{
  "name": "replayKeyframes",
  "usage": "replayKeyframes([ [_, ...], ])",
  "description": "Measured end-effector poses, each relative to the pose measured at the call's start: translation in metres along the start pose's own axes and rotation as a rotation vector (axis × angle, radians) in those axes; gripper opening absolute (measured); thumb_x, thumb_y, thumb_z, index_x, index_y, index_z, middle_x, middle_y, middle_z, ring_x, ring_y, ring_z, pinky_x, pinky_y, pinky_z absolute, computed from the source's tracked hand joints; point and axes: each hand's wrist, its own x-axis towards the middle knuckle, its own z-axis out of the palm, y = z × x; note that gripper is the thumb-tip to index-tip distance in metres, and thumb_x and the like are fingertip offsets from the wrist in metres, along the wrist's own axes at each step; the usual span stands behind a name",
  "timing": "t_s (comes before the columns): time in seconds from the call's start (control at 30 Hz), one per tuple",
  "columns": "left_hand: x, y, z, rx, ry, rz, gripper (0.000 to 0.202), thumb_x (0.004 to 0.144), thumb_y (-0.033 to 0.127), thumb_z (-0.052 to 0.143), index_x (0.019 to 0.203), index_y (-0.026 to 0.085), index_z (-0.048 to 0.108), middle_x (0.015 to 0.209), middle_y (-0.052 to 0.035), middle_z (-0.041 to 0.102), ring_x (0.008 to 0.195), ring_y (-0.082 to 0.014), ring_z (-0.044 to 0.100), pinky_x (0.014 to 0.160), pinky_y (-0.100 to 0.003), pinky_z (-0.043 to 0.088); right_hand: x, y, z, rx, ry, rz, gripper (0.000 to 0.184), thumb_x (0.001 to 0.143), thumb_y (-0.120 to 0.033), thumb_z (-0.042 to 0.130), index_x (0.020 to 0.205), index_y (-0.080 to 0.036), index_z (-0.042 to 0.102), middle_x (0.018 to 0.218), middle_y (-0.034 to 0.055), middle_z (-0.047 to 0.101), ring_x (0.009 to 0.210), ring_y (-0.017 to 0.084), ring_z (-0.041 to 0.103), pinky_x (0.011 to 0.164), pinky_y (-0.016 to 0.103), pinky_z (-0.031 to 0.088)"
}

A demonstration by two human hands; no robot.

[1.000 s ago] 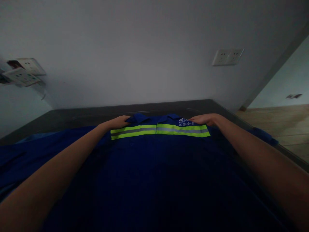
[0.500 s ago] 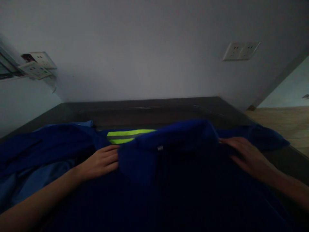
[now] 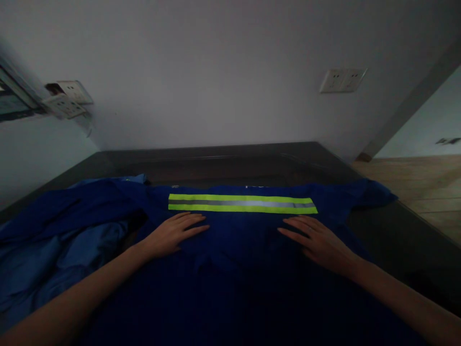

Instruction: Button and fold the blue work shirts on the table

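A dark blue work jacket (image 3: 237, 240) lies spread on a dark table (image 3: 223, 161) in front of me. A yellow-green and silver reflective stripe (image 3: 242, 203) runs across its far part. My left hand (image 3: 173, 234) lies flat on the cloth just below the stripe's left end, fingers stretched out. Below the stripe's right end rests my right hand (image 3: 317, 241), also flat and open, palm down on the fabric. Neither hand grips anything.
More blue cloth (image 3: 61, 230) is bunched at the left of the table. A white wall stands behind with a double socket (image 3: 342, 80) at the right and sockets (image 3: 68, 98) at the left. Wooden floor (image 3: 425, 180) shows beyond the table's right edge.
My hands drew the collar end of the jacket toward me and folded it over. The collar and printed chest mark are now hidden, an unbroken stripe shows, and both hands lie flat.
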Motion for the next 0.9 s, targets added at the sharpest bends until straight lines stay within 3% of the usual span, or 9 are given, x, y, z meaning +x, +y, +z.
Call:
replayKeyframes([
  [0.13,-0.001,-0.003,0.004,-0.01,0.034,0.044,0.079,0.076,0.005,0.053,0.144,0.036,0.028,0.148,-0.0038,0.038,0.134,-0.0242,0.038,0.109,-0.046,0.034,0.008,-0.017,0.003,0.03,-0.027,-0.074,0.07,0.076,0.003,0.04,0.137,-0.031,0.045,0.133,0.0059,0.055,0.12,0.024,0.052,0.099,0.049,0.045],
  [0.23,-0.003,0.002,-0.003,-0.064,0.056,0.066,0.066,0.08,0.005,0.048,0.139,0.034,0.039,0.142,-0.003,0.047,0.129,-0.0221,0.045,0.107,-0.044,0.038,0.009,-0.02,-0.004,0.177,-0.033,0.006,0.067,0.076,0.006,0.033,0.128,-0.031,0.055,0.126,0.0013,0.061,0.114,0.018,0.058,0.094,0.04,0.05],
  [0.37,-0.009,0.016,-0.019,-0.177,0.033,-0.071,0.055,0.082,0.007,0.044,0.132,0.029,0.05,0.133,-0.0038,0.055,0.121,-0.0195,0.053,0.103,-0.037,0.043,0.009,-0.017,-0.016,0.344,-0.014,0.145,0.055,0.081,0.001,0.036,0.123,-0.028,0.059,0.117,0.0011,0.066,0.108,0.016,0.06,0.095,0.038,0.05],
  [0.53,-0.026,0.042,-0.041,-0.329,-0.096,-0.125,0.07,0.074,0.008,0.05,0.14,0.029,0.04,0.146,-0.0046,0.041,0.132,-0.023,0.041,0.11,-0.041,0.034,-0.004,-0.02,-0.025,0.256,-0.11,0.084,0.056,0.076,-0.001,0.043,0.124,-0.027,0.058,0.124,0.0036,0.062,0.115,0.02,0.056,0.1,0.046,0.045],
  [0.6,-0.032,0.056,-0.051,-0.418,-0.072,-0.122,0.068,0.077,0.011,0.049,0.142,0.028,0.036,0.147,-0.0047,0.039,0.133,-0.0225,0.039,0.111,-0.042,0.033,-0.013,-0.031,-0.033,0.236,-0.068,0.065,0.058,0.076,0.0,0.042,0.126,-0.025,0.056,0.127,0.0048,0.058,0.119,0.021,0.052,0.102,0.046,0.042],
  [0.67,-0.032,0.073,-0.058,-0.501,-0.002,-0.14,0.054,0.084,0.017,0.046,0.137,0.026,0.042,0.141,-0.0051,0.046,0.128,-0.0206,0.044,0.109,-0.04,0.034,-0.021,-0.046,-0.041,0.248,-0.013,0.061,0.048,0.081,-0.004,0.042,0.122,-0.023,0.058,0.123,0.0065,0.06,0.116,0.02,0.053,0.1,0.044,0.043],
  [0.77,-0.021,0.096,-0.06,-0.585,0.067,-0.202,0.036,0.091,0.029,0.043,0.124,0.022,0.053,0.125,-0.0056,0.058,0.116,-0.0185,0.053,0.102,-0.036,0.04,-0.027,-0.07,-0.045,0.262,-0.029,-0.002,0.026,0.087,-0.022,0.053,0.111,-0.021,0.062,0.116,0.0089,0.061,0.111,0.023,0.053,0.094,0.044,0.045],
  [0.9,-0.001,0.11,-0.045,-0.675,0.021,-0.275,0.034,0.091,0.042,0.043,0.11,0.019,0.06,0.104,-0.0045,0.062,0.094,-0.0169,0.058,0.086,-0.031,0.045,-0.025,-0.084,-0.033,0.327,-0.079,0.002,0.012,0.087,-0.026,0.057,0.093,-0.02,0.064,0.107,0.0092,0.061,0.104,0.024,0.054,0.09,0.044,0.043],
])
